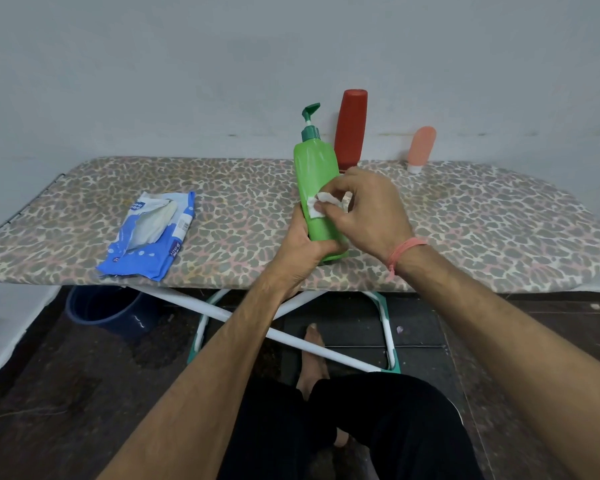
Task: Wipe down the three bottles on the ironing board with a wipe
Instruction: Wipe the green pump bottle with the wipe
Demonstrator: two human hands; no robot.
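A green pump bottle point(315, 174) stands tilted on the leopard-print ironing board point(465, 230). My left hand point(300, 249) grips its lower part from the left. My right hand point(364, 209) pinches a small white wipe point(317, 204) and presses it against the bottle's side. Behind it, a red bottle point(350, 128) stands upside down on its cap against the wall. A small peach tube point(420, 148) stands on its white cap to the right.
An opened blue and white wipe packet point(149, 233) lies on the board's left half. A dark blue bucket point(108, 311) sits on the floor under the board's left end. The board's white and teal legs point(388, 327) cross beneath, near my bare foot.
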